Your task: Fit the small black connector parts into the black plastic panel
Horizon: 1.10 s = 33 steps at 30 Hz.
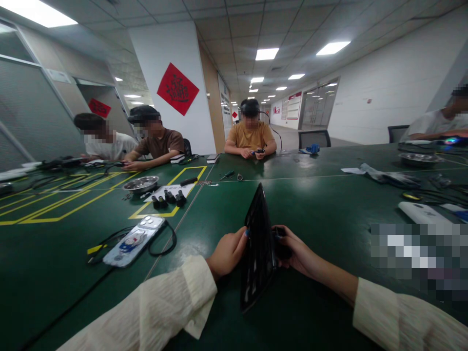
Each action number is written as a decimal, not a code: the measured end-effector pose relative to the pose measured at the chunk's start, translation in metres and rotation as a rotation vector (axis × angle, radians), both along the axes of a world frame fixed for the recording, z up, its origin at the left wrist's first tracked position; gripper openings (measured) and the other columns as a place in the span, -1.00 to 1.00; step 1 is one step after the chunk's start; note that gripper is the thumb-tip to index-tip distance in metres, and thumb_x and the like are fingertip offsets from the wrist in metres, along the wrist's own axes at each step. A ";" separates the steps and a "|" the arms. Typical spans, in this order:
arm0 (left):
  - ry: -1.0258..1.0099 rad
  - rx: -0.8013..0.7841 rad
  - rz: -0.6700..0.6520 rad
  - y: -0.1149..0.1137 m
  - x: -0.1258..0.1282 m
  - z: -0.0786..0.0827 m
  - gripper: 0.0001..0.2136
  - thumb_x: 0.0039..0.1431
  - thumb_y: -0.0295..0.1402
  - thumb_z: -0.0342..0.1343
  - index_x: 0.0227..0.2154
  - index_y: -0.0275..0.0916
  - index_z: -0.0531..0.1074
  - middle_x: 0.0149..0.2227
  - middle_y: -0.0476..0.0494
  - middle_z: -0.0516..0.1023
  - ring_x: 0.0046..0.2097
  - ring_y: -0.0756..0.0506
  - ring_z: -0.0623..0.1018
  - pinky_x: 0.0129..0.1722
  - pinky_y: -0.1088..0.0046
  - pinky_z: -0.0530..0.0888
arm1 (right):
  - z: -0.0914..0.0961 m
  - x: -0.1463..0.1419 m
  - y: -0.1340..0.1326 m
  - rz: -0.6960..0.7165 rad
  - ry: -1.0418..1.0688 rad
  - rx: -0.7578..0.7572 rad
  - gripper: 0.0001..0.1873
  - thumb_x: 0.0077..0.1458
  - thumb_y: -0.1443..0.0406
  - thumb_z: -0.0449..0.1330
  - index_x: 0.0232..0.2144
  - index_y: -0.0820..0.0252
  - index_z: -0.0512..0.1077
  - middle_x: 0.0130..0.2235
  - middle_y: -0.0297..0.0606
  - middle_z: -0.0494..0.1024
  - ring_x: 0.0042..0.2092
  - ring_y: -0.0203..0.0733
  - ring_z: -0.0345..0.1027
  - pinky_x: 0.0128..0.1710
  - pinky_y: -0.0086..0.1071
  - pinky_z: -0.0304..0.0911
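Observation:
A flat black tray-like panel [258,248] with rows of slots stands on edge on the green table [321,204], seen almost end-on. My left hand [227,253] grips its left face, fingers curled against it. My right hand [297,251] is closed at its right side around a small dark object [281,243] that I cannot name. Both arms wear cream sleeves.
A phone [132,242] with a black cable lies at the left. Further back are a metal bowl [145,184], small black parts [168,198] and yellow floor-tape lines. Other people sit at the far side and right edge. A white device [422,212] lies right.

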<state>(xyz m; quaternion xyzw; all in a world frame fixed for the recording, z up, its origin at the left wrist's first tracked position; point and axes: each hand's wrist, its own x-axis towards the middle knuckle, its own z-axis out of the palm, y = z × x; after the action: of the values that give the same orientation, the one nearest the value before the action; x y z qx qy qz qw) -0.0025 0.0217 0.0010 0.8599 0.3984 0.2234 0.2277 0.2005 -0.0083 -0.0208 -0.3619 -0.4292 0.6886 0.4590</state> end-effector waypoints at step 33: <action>0.112 0.146 0.015 -0.005 -0.001 -0.001 -0.76 0.23 -0.26 -0.39 -0.34 -0.23 0.14 -0.54 -0.01 0.29 -0.49 -0.03 0.36 -0.45 0.48 0.23 | 0.000 -0.001 0.001 -0.007 0.006 0.005 -0.68 -0.05 0.25 0.04 -0.19 0.11 0.10 -0.49 -0.40 0.36 -0.65 -0.35 0.28 -0.76 -0.55 0.00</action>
<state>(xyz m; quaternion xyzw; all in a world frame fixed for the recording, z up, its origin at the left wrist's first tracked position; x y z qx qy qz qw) -0.0038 0.0170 0.0003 0.8823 0.3996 0.2054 0.1400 0.2000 -0.0074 -0.0210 -0.3601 -0.4282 0.6872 0.4634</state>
